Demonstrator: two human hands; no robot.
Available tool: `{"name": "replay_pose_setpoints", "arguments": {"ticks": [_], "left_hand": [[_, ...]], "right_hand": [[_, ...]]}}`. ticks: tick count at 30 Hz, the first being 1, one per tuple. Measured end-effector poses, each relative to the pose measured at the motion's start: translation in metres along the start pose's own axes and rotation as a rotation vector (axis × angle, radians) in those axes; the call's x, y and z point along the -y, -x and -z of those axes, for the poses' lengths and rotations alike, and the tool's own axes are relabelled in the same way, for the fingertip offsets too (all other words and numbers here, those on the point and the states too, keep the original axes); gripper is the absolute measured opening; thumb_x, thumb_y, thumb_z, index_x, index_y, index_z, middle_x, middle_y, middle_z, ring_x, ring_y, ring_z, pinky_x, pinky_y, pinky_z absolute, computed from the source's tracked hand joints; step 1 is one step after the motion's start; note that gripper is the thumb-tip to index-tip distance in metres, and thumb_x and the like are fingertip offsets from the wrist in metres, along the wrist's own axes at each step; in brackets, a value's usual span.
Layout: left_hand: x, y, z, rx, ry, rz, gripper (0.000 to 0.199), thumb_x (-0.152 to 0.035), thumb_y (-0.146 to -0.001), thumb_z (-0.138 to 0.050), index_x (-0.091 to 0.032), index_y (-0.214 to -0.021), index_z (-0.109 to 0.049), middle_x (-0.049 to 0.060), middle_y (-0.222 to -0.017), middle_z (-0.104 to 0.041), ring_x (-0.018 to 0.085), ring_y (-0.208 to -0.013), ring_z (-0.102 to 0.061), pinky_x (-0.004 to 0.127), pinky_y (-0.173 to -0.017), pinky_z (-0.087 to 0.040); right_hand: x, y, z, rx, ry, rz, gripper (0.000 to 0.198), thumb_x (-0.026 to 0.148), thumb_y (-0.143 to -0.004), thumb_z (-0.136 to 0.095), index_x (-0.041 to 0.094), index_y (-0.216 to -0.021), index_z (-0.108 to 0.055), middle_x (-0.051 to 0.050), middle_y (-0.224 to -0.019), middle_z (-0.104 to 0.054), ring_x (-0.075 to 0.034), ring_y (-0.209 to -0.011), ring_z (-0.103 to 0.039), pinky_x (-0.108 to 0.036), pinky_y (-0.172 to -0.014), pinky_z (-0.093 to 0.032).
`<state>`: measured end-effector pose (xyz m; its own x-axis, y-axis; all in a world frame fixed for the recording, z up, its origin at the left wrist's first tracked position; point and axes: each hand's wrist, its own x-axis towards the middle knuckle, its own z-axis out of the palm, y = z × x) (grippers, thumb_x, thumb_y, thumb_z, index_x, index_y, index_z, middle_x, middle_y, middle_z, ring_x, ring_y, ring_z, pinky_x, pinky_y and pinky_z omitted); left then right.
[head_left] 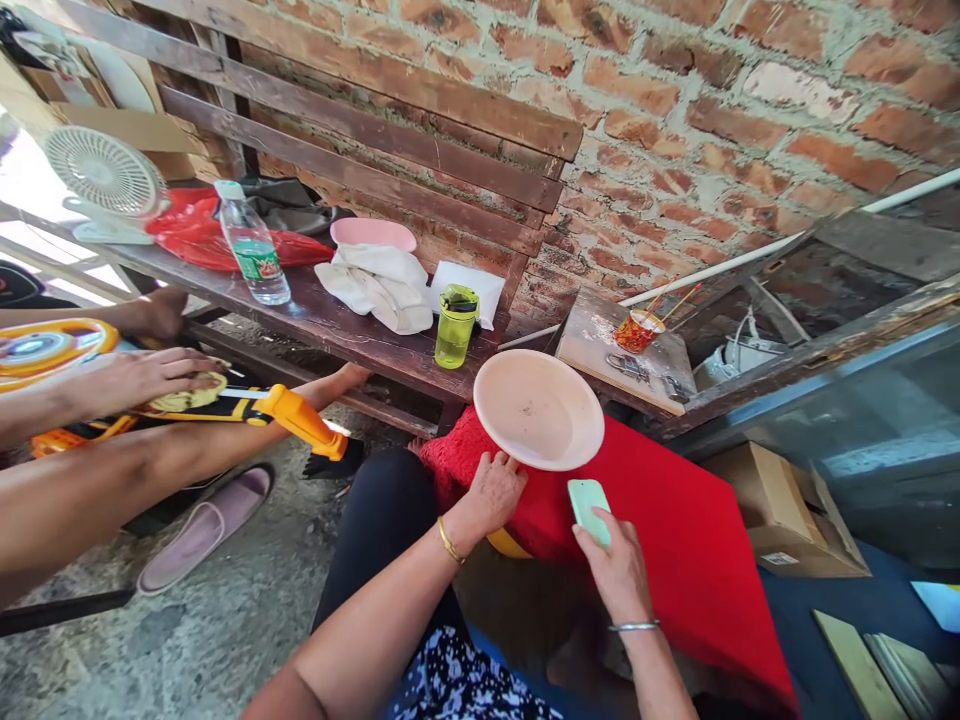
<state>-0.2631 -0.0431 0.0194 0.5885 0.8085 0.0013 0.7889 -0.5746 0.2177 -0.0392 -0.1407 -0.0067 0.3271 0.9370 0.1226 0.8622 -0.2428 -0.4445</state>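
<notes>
A shallow pale pink basin (536,400) sits over the red cloth (675,520), with a few dark specks on its bottom. My left hand (495,490), wearing a gold bracelet, has its curled fingers on the basin's near rim. In my right hand (619,565), below and right of the basin, is a mint-green flat object with rounded corners (589,505); its underside is hidden, so its kind is unclear. A silver bangle circles that wrist. Part of something yellow (508,543) shows under my left hand.
A wooden bench (360,345) holds a water bottle (255,250), a green cup (456,325), white cloth (379,290) and a fan (105,170). At left, another person's hand (172,375) rests by a yellow-orange object. A cardboard box (780,510) stands right.
</notes>
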Motion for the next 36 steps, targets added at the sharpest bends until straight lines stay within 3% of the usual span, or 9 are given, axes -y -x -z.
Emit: {"name": "replay_pose_setpoints", "arguments": {"ticks": [4, 8, 12, 19, 26, 29, 33, 36], "left_hand": [[-0.002, 0.000, -0.001, -0.034, -0.003, 0.005, 0.019, -0.015, -0.092, -0.052, -0.018, -0.099, -0.069, 0.014, -0.115, -0.062, 0.030, -0.110, -0.054, 0.047, -0.092, -0.043], [-0.003, 0.000, -0.005, -0.051, 0.017, 0.023, 0.017, -0.022, -0.094, -0.054, -0.018, -0.098, -0.070, 0.013, -0.114, -0.062, 0.030, -0.109, -0.054, 0.048, -0.092, -0.043], [-0.004, 0.002, -0.009, -0.095, 0.015, 0.012, 0.029, -0.037, -0.094, -0.061, -0.020, -0.117, -0.066, 0.014, -0.121, -0.060, 0.031, -0.113, -0.052, 0.050, -0.097, -0.041], [-0.009, 0.004, -0.026, -0.167, -0.051, 0.010, 0.052, -0.053, -0.089, -0.066, -0.024, -0.132, -0.059, 0.015, -0.130, -0.055, 0.034, -0.118, -0.048, 0.055, -0.102, -0.037], [-0.008, 0.001, -0.035, -0.152, -0.082, -0.007, 0.051, -0.057, -0.089, -0.064, -0.025, -0.127, -0.062, 0.013, -0.126, -0.057, 0.035, -0.118, -0.047, 0.055, -0.101, -0.036], [-0.009, 0.002, -0.033, -0.158, -0.074, -0.006, 0.050, -0.056, -0.089, -0.063, -0.024, -0.128, -0.063, 0.014, -0.127, -0.056, 0.036, -0.120, -0.046, 0.055, -0.102, -0.035], [-0.010, 0.005, -0.029, -0.164, -0.052, -0.009, 0.056, -0.060, -0.089, -0.061, -0.023, -0.132, -0.061, 0.016, -0.133, -0.054, 0.036, -0.121, -0.046, 0.056, -0.103, -0.035], [-0.009, 0.006, -0.029, -0.171, -0.050, -0.010, 0.060, -0.063, -0.088, -0.062, -0.024, -0.133, -0.060, 0.017, -0.135, -0.053, 0.037, -0.122, -0.047, 0.057, -0.104, -0.034]], "right_hand": [[0.022, 0.007, -0.015, 0.066, -0.087, 0.128, 0.046, 0.050, -0.083, -0.053, 0.020, -0.115, -0.068, -0.008, -0.095, -0.060, -0.026, -0.093, -0.061, -0.039, -0.088, -0.048], [-0.006, 0.008, -0.005, 0.038, 0.002, 0.027, 0.047, 0.052, -0.081, -0.054, 0.021, -0.112, -0.069, -0.007, -0.090, -0.061, -0.027, -0.090, -0.061, -0.040, -0.088, -0.048], [-0.025, 0.007, 0.007, -0.026, 0.093, -0.046, 0.050, 0.056, -0.082, -0.052, 0.019, -0.110, -0.070, -0.009, -0.088, -0.059, -0.029, -0.088, -0.059, -0.042, -0.085, -0.048], [0.011, 0.002, -0.018, 0.046, -0.036, 0.111, 0.049, 0.052, -0.083, -0.053, 0.018, -0.115, -0.069, -0.009, -0.095, -0.061, -0.027, -0.094, -0.060, -0.040, -0.089, -0.048], [-0.037, 0.001, 0.007, -0.060, 0.109, -0.075, 0.056, 0.062, -0.081, -0.048, 0.019, -0.109, -0.070, -0.011, -0.087, -0.061, -0.031, -0.090, -0.058, -0.045, -0.086, -0.048], [-0.024, 0.004, 0.003, -0.059, 0.053, -0.045, 0.055, 0.061, -0.083, -0.047, 0.019, -0.111, -0.069, -0.011, -0.091, -0.061, -0.030, -0.093, -0.058, -0.044, -0.088, -0.048], [0.012, 0.006, -0.017, -0.002, -0.065, 0.112, 0.044, 0.051, -0.085, -0.053, 0.022, -0.114, -0.068, -0.009, -0.098, -0.063, -0.027, -0.097, -0.060, -0.040, -0.091, -0.048], [0.007, 0.005, -0.017, 0.020, -0.077, 0.107, 0.043, 0.050, -0.084, -0.054, 0.023, -0.113, -0.068, -0.008, -0.096, -0.063, -0.026, -0.096, -0.061, -0.039, -0.090, -0.048]]}}
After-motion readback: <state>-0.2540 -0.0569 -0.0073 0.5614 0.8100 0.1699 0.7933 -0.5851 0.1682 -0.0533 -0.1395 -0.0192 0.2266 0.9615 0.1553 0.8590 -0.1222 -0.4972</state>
